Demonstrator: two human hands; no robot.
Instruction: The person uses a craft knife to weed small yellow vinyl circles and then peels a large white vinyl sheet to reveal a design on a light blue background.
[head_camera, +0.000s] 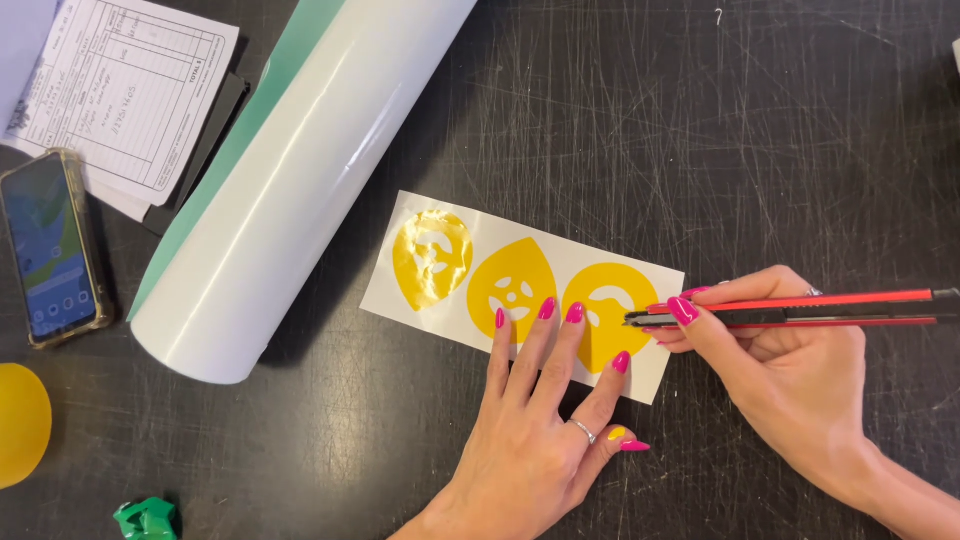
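Observation:
A white backing sheet (395, 290) with three yellow vinyl shapes lies on the dark scratched cutting mat (760, 140). My left hand (540, 420) lies flat on the sheet's lower right part, fingers spread over the middle yellow shape (510, 285) and the right yellow shape (605, 315). The left yellow shape (431, 258) is glossy and uncovered. My right hand (780, 370) grips a red and black utility knife (800, 307), its tip at the sheet's right edge beside the right shape.
A large white roll with a green edge (300, 170) lies diagonally at upper left. A phone (48, 245) and a printed form (130, 85) sit at far left. A yellow round object (20, 425) and a green crumpled scrap (147, 518) lie at lower left.

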